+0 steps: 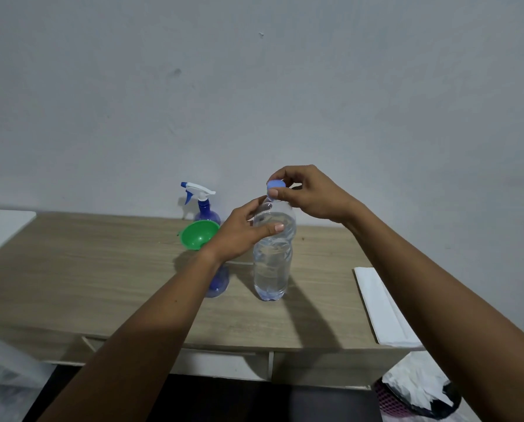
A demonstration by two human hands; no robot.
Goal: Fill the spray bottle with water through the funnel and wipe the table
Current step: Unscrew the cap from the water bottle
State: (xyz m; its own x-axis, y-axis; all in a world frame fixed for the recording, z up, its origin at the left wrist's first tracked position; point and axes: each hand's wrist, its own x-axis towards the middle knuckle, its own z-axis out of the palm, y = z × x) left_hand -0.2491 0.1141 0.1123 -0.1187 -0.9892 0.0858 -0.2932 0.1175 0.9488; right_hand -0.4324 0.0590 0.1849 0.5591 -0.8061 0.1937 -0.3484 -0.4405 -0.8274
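Fingers (280, 193) of the right hand (312, 196) pinch the blue cap (276, 184) atop the clear water bottle (272, 254), mostly full and upright on the bench (102, 269). Left hand (242, 233) wraps the bottle's shoulder. Just left, a green funnel (199, 234) sits in a blue bottle (219, 283); behind stands a spray bottle (204, 205). A white cloth (382, 306) lies at right.

The left forearm (151, 315) conceals most of the blue bottle (219, 281) beneath the green funnel (198, 236); its neck is not visible. The right hand (312, 193) partly covers the blue cap (276, 184); whether the cap sits seated or lifted cannot be determined. The lined basket (419, 397) is partly hidden behind the right arm.
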